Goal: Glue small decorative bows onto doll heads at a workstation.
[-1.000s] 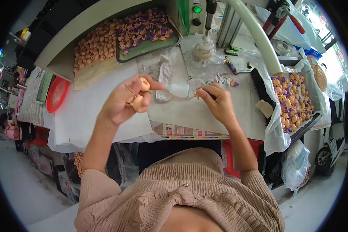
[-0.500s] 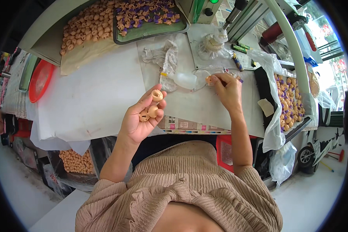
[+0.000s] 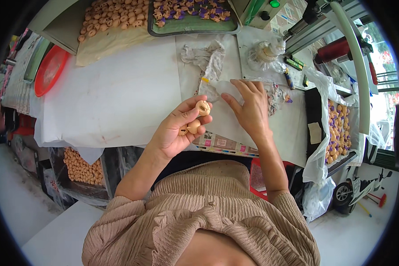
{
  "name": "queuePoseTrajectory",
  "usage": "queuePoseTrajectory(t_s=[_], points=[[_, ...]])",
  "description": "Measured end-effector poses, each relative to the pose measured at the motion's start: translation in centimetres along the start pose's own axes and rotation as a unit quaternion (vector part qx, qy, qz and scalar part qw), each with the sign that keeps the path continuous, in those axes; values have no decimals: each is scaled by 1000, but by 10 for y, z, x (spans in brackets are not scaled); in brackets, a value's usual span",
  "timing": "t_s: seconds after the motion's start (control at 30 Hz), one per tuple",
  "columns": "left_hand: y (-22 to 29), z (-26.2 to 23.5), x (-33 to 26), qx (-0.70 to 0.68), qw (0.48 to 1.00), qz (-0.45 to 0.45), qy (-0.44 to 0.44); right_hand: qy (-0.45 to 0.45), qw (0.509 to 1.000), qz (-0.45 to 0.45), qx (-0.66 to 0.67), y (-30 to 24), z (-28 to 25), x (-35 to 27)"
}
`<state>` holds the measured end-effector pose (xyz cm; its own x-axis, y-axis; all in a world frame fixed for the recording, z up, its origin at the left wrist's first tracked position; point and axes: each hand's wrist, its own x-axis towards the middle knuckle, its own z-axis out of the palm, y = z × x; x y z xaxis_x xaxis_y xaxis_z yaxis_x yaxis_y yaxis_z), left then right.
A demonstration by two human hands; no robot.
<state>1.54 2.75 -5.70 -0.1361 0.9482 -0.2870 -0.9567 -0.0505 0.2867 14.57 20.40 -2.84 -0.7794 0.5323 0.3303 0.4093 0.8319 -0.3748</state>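
My left hand [image 3: 175, 128] is closed around several small peach doll heads. One doll head [image 3: 203, 108] is pinched between thumb and fingertips, its dark hollow opening showing. Another head [image 3: 193, 127] sits lower, against the curled fingers. To the right, my right hand [image 3: 251, 106] has its thumb and fingers around a whitish squeeze bottle [image 3: 223, 88] with a yellow tip. The bottle lies on its side on the covered table, partly hidden by that hand. Beyond it is a crumpled grey-white rag [image 3: 213, 62].
Many doll heads [image 3: 115, 17] lie on brown paper at the back left, beside a green tray [image 3: 190, 27] of peach-and-purple figures. A red basin [image 3: 52, 71] stands far left. A lined box of figures [image 3: 339, 128] is at right; a press machine [image 3: 297, 29] stands behind.
My right hand has moved left from a small peach piece it was pinching to the squeeze bottle. That piece no longer shows. My left hand still holds the heads; the whole view has shifted.
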Motion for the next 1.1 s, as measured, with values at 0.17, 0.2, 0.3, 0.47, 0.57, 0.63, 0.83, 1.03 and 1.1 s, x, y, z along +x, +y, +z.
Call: queuePoseTrajectory(t_s=[0.17,0.2,0.3,0.47,0.57,0.63,0.83,1.03,1.1], points=[[-2,-8,2,31,999,28,1,-66,998,23,2,0,6,3],[-2,-7,1,31,999,28,1,-74,997,17,7,0,7,2],[0,-6,1,-28,999,29,-1,-48,998,6,36,-2,1,-5],[0,-6,3,13,1000,28,-3,-16,981,78,177,-10,-24,-24],[-1,-2,4,-3,1000,7,0,-51,951,106,285,-12,-32,-36],[-2,-3,6,-11,1000,0,-10,-19,934,125,334,-17,-39,-41],[-11,-7,9,19,1000,14,1,101,910,141,377,-26,-38,-51],[-13,-4,10,31,999,13,25,114,946,39,301,-18,-30,-56],[-13,-4,10,35,999,11,30,112,946,48,302,-21,-31,-56]])
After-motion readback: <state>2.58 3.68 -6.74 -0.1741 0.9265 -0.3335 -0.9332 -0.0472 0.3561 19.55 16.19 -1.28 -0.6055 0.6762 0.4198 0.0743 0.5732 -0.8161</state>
